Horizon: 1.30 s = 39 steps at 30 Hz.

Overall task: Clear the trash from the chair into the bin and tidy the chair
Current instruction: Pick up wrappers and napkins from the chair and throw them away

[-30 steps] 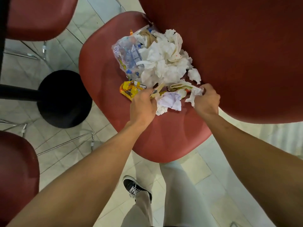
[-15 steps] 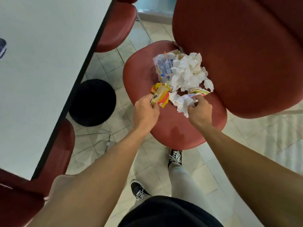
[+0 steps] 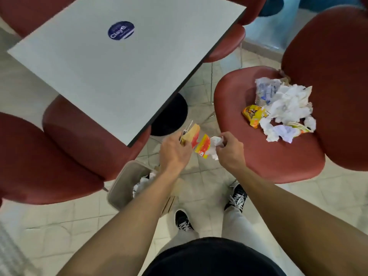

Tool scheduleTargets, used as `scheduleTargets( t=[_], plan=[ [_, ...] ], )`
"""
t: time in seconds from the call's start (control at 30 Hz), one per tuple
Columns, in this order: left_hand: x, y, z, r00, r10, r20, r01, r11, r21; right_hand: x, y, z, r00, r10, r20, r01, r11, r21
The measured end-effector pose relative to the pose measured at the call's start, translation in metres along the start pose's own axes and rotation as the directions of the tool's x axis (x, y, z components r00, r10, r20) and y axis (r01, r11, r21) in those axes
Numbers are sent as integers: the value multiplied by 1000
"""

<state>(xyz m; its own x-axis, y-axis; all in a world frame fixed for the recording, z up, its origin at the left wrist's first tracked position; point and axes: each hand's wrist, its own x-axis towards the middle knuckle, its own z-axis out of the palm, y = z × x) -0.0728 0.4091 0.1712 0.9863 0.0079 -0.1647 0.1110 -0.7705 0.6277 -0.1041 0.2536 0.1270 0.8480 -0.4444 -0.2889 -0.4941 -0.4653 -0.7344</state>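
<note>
- Two hands are raised over the floor between the table [image 3: 111, 76] and the chair [image 3: 264, 156].
- Left hand [image 3: 174, 151] grips an orange-and-red wrapper [image 3: 191, 134]; its long axis runs up and away from the fingers.
- Right hand [image 3: 229, 149] pinches a crumpled white tissue [image 3: 216, 145] together with a yellow-red wrapper piece [image 3: 203, 146].
- Bin [image 3: 120, 188] stands on the floor below the left forearm, white paper visible inside.
- Remaining trash pile [image 3: 282, 108] lies on the seat against the backrest: tissues, a clear bag, a yellow packet [image 3: 253, 115] at its left edge.
</note>
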Motion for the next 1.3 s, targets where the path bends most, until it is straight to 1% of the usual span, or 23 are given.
scheduleTargets(
  t=[0.07, 0.2, 0.3, 0.4, 0.57, 0.63, 0.7, 0.8, 0.9, 0.97, 1.1, 1.2, 1.3],
  plan=[
    [-10, -30, -20, 996, -82, -33, 81, 997, -17, -14, -13, 26, 997, -30, 65, 32, 999, -18],
    [-36, -85, -52, 977, -183, -113, 178, 983, -53, -42, -33, 73, 977, -60, 203, 69, 997, -36],
    [-57, -129, -75, 941, -293, -167, 293, 956, -27, -66, -48, 106, 955, -77, 287, 99, 993, -62],
    [-68, -169, -86, 912, -348, -216, 353, 935, -17, -85, -57, 132, 934, -106, 342, 143, 986, -85],
    [-80, -206, -90, 873, -440, -212, 453, 892, 13, -110, -61, 159, 915, -92, 392, 135, 987, -85],
    [-82, -216, -87, 869, -474, -144, 479, 878, 5, -116, -62, 166, 887, -102, 450, 149, 986, -70],
    [-82, -222, -82, 873, -482, -75, 482, 876, -23, -120, -61, 171, 855, -107, 507, 149, 988, -44],
    [-80, -222, -78, 882, -469, -50, 470, 883, -9, -120, -61, 168, 850, -119, 513, 160, 986, -36],
    [-73, -215, -73, 894, -448, -30, 449, 894, 18, -113, -57, 159, 862, -87, 499, 141, 987, -72],
    [-66, -206, -69, 909, -418, -4, 418, 908, 28, -105, -52, 153, 878, -40, 477, 99, 990, -99],
    [-50, -179, -56, 935, -353, 45, 348, 933, 90, -87, -42, 132, 893, -2, 451, 50, 994, -94],
    [-35, -152, -37, 949, -297, 102, 291, 954, 73, -70, -29, 106, 916, 32, 401, -1, 997, -77],
    [-18, -119, -13, 956, -238, 172, 218, 968, 127, -48, -11, 76, 939, 83, 333, -64, 996, -69]
  ],
)
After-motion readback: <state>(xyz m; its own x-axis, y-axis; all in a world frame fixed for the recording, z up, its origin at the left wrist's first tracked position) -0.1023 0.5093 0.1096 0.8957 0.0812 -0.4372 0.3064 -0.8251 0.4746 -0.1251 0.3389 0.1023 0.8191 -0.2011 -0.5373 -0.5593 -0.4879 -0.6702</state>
